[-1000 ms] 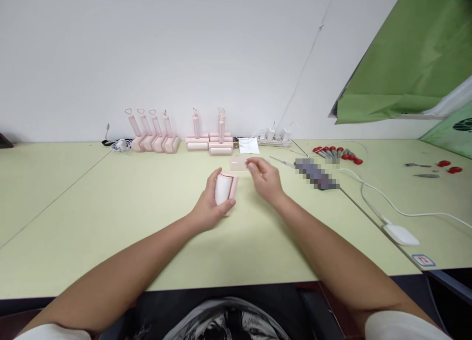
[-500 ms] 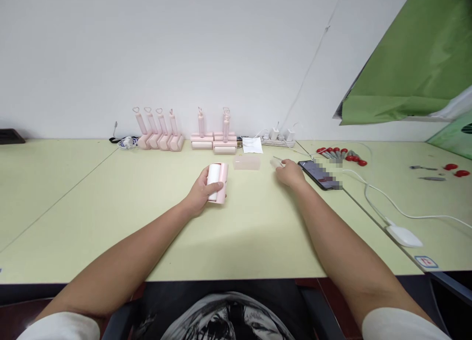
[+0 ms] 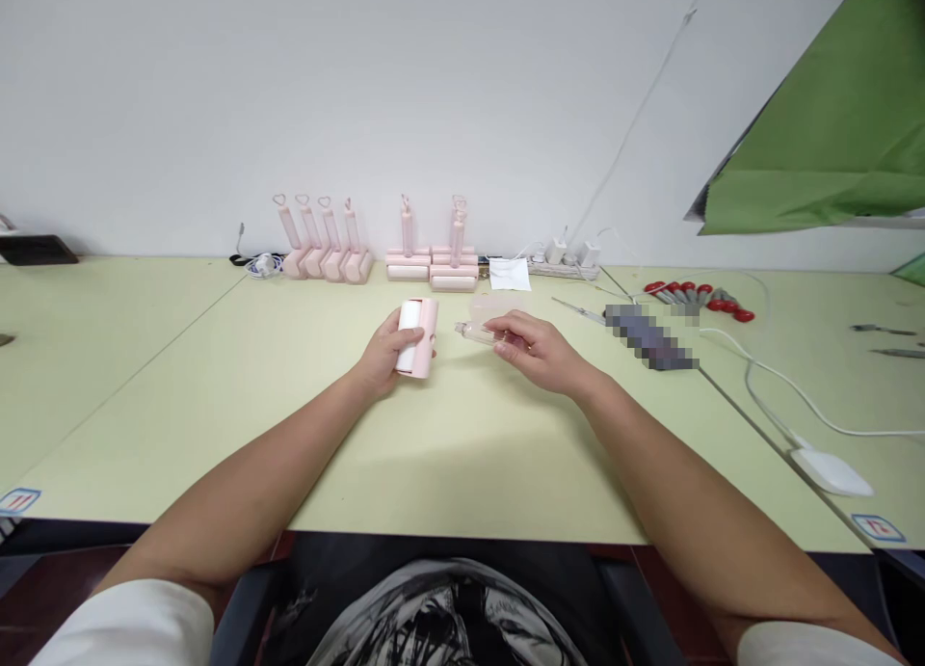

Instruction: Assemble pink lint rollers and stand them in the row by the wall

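My left hand [image 3: 383, 355] is wrapped round a pink lint roller head [image 3: 428, 343] with a white roll in it, the thumb lying across the roll. To its right, my right hand [image 3: 531, 348] pinches a clear plastic handle [image 3: 475, 333], whose narrow end points left at the roller head. A gap separates the two parts. Behind the right hand lies a pale translucent cover [image 3: 497, 305], partly hidden by the fingers. Along the wall stand several pink lint rollers [image 3: 333, 264], their handles with heart-shaped loops pointing up.
A phone [image 3: 650, 338] lies right of my right hand, with a thin metal tool [image 3: 574, 307] beside it. Behind are a power strip [image 3: 578, 269] and white paper [image 3: 510, 274]. Red-handled tools [image 3: 723, 306], a white cable [image 3: 809, 411] and a white pad [image 3: 831, 470] lie at right.
My right hand has come left from beside the phone, bringing the clear handle close to the roller head. My left hand still grips the roller head. The view has shifted slightly.
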Available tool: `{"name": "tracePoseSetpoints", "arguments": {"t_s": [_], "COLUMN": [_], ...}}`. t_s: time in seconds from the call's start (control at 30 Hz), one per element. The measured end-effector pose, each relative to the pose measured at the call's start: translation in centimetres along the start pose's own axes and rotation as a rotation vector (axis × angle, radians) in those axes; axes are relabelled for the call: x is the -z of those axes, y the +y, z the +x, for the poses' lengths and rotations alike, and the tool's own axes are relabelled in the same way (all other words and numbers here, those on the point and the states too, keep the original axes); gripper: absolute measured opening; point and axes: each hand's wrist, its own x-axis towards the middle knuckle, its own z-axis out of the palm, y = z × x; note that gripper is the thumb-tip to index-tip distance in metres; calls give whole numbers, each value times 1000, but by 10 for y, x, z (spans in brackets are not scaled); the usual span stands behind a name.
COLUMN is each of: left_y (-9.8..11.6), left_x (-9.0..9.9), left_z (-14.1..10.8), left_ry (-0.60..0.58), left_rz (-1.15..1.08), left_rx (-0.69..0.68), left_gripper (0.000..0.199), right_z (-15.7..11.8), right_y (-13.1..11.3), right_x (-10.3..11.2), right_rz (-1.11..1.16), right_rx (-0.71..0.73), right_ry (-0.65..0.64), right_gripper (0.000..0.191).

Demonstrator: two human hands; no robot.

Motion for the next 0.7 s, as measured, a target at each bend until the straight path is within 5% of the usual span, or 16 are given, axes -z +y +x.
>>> {"name": "tracePoseSetpoints", "arguments": {"t_s": [0.7], "left_y": [-5], "left_x": [-4], "left_z": [-3], "left_ry": [-29], "left_rz": [38], "left_rx": [24], "left_gripper": [61], "right_z": [0], "right_y": [-15], "right_x": [-9], "right_rz": [-33], "right_rx": [-75], "right_ry": [-218], "right_gripper": [32]}}
